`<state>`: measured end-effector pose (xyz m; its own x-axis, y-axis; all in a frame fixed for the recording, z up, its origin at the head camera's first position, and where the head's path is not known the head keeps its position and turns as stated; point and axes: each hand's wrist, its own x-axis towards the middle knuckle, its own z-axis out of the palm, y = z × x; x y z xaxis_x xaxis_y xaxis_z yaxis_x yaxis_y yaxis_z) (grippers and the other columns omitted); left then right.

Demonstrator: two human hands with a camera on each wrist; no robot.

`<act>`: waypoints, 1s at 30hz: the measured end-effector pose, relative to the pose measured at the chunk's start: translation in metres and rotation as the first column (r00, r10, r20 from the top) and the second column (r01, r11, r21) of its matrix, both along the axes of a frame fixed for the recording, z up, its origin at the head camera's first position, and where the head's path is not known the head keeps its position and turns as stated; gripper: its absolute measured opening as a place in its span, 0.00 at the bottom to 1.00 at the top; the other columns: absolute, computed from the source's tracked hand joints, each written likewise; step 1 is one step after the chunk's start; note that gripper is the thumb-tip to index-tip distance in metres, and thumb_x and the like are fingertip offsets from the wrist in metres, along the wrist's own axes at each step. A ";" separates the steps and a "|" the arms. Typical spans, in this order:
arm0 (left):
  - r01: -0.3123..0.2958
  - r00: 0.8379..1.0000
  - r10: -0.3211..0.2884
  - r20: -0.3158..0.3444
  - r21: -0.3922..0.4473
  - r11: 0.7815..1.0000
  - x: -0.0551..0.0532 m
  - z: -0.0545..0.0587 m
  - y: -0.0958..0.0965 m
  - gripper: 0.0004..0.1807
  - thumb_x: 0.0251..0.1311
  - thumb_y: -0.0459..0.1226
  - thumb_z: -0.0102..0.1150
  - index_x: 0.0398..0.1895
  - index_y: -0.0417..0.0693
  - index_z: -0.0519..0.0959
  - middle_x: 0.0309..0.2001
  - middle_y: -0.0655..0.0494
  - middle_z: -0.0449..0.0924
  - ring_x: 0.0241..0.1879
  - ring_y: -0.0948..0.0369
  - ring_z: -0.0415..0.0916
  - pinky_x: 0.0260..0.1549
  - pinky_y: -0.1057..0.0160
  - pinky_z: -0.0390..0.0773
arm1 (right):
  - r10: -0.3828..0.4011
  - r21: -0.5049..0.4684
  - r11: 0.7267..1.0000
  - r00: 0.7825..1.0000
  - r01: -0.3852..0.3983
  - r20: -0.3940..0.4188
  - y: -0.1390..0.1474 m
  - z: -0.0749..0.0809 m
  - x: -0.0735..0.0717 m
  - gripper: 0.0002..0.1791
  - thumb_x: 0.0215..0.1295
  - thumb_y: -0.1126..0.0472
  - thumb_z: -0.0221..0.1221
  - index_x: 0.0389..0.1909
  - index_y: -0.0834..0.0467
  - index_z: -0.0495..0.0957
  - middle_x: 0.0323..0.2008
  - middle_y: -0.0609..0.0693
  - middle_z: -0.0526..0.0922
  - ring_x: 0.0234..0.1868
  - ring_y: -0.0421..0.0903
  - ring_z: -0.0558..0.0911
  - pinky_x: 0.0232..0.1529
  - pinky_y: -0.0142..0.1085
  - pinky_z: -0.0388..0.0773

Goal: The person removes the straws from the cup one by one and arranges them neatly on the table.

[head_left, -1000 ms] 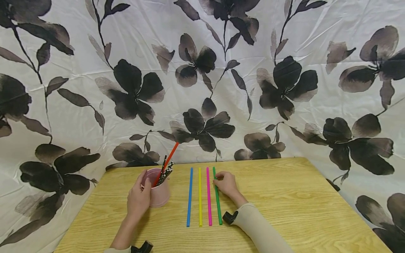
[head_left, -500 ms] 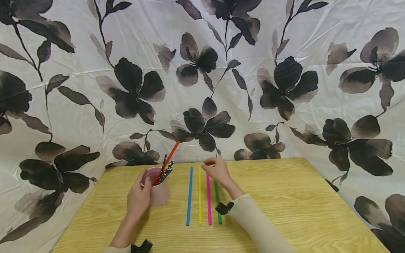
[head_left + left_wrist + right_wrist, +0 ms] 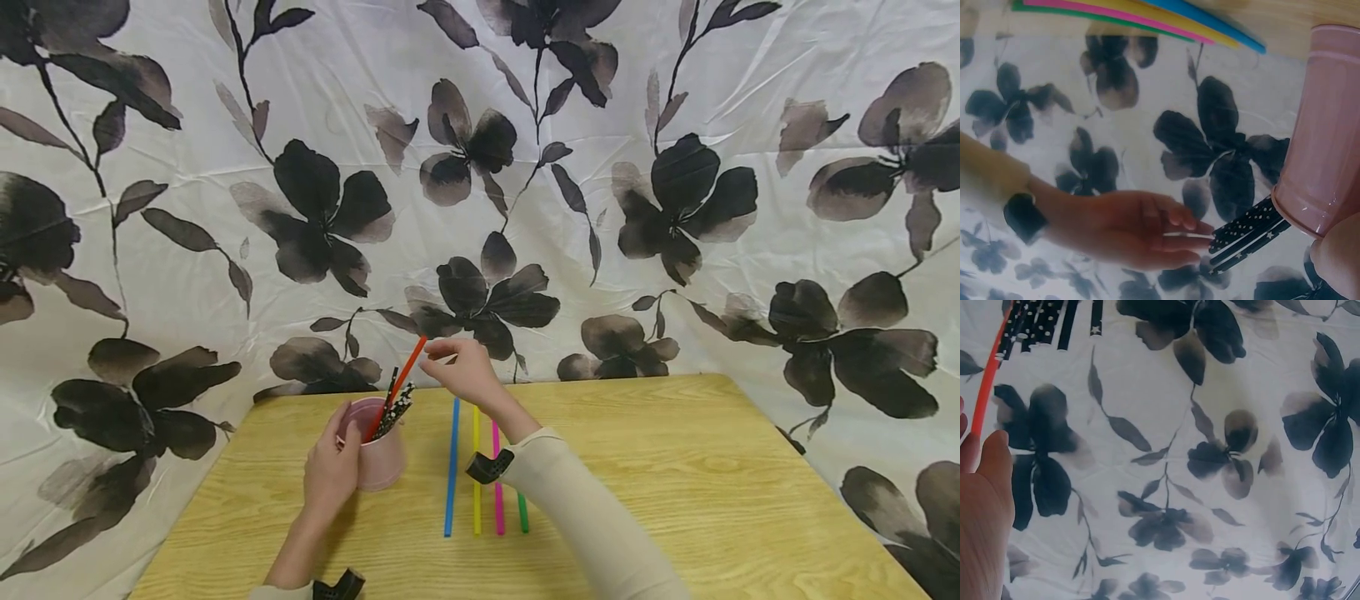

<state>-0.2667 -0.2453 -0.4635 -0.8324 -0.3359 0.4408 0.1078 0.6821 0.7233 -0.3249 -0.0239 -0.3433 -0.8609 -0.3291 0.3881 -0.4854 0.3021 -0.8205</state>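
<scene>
My left hand [image 3: 330,467] grips a pink cup [image 3: 381,465] at the left of the table, its thumb on the near side. Leaning out of the cup are a long red straw [image 3: 408,360] and several black straws [image 3: 393,412] with white dots and stars. My right hand [image 3: 463,368] is raised beside the red straw's top end. In the right wrist view, the red straw [image 3: 986,394] runs down between the right thumb and fingers, which look parted around it. Blue [image 3: 452,475], yellow [image 3: 477,492], pink [image 3: 498,512] and green [image 3: 523,515] straws lie side by side, partly under the right arm.
The wooden table [image 3: 675,483] ends at its back edge against a white cloth [image 3: 585,275] printed with dark flowers. A small black device [image 3: 489,467] sits on the right wrist, another [image 3: 339,585] on the left.
My right hand has left the green straw and moved left and up, over the row, to the red straw's top. The left hand and cup have stayed in place.
</scene>
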 end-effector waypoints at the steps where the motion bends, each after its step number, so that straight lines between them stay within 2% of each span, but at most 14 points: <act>1: 0.001 1.000 -0.001 0.000 0.002 1.000 0.000 0.000 0.000 0.24 0.62 0.52 0.37 0.62 0.63 0.62 0.39 0.49 0.76 0.27 0.54 0.67 0.26 0.58 0.63 | 0.003 0.003 1.000 1.000 -0.003 -0.001 -0.002 0.001 0.000 0.14 0.53 0.53 0.61 0.41 0.52 0.80 0.35 0.42 0.79 0.30 0.40 0.77 0.28 0.33 0.73; 9: 0.004 1.000 -0.004 0.008 0.005 1.000 0.001 0.000 0.000 0.25 0.62 0.53 0.36 0.62 0.63 0.62 0.42 0.49 0.75 0.29 0.54 0.67 0.26 0.57 0.63 | 0.011 -0.010 1.000 0.999 -0.011 -0.039 -0.013 0.001 0.002 0.10 0.53 0.56 0.61 0.36 0.55 0.81 0.32 0.42 0.79 0.30 0.41 0.77 0.29 0.32 0.73; 13: 0.006 1.000 -0.006 0.000 0.006 1.000 0.001 0.001 0.000 0.24 0.62 0.52 0.36 0.62 0.63 0.62 0.42 0.49 0.75 0.28 0.54 0.67 0.26 0.57 0.63 | -0.046 -0.007 0.999 0.997 0.046 -0.063 -0.016 -0.002 0.000 0.04 0.53 0.56 0.61 0.27 0.52 0.80 0.26 0.41 0.79 0.28 0.41 0.76 0.26 0.33 0.72; 16: 0.006 1.000 -0.006 -0.001 0.005 1.000 0.002 0.003 0.001 0.25 0.62 0.53 0.36 0.62 0.63 0.62 0.42 0.49 0.75 0.28 0.54 0.67 0.25 0.57 0.63 | -0.105 0.003 0.994 0.993 0.105 -0.058 -0.017 -0.003 -0.003 0.05 0.52 0.55 0.61 0.23 0.50 0.78 0.23 0.42 0.78 0.24 0.40 0.75 0.24 0.34 0.71; 20: 0.004 1.000 -0.004 0.008 0.001 1.000 0.002 0.004 0.001 0.25 0.62 0.53 0.36 0.63 0.63 0.61 0.41 0.50 0.75 0.27 0.54 0.66 0.25 0.58 0.63 | -0.141 0.015 0.990 0.990 0.142 -0.018 -0.019 -0.005 -0.007 0.06 0.51 0.53 0.62 0.26 0.51 0.78 0.24 0.42 0.77 0.25 0.40 0.75 0.25 0.34 0.72; 25: 0.010 1.000 -0.010 0.013 0.002 1.000 0.001 0.003 -0.001 0.25 0.62 0.53 0.36 0.63 0.64 0.61 0.41 0.50 0.75 0.28 0.54 0.66 0.26 0.57 0.64 | -0.120 0.003 0.993 0.992 0.120 0.032 -0.025 -0.011 -0.013 0.12 0.51 0.53 0.62 0.34 0.54 0.80 0.29 0.43 0.78 0.28 0.38 0.76 0.26 0.32 0.73; 30: 0.006 1.000 -0.006 -0.005 -0.009 1.000 0.000 -0.001 -0.001 0.24 0.62 0.52 0.37 0.62 0.63 0.62 0.37 0.50 0.75 0.26 0.55 0.66 0.24 0.58 0.63 | -0.116 0.001 0.993 0.993 0.116 0.018 -0.033 -0.016 -0.016 0.09 0.51 0.53 0.62 0.30 0.53 0.82 0.27 0.42 0.78 0.25 0.38 0.77 0.24 0.32 0.73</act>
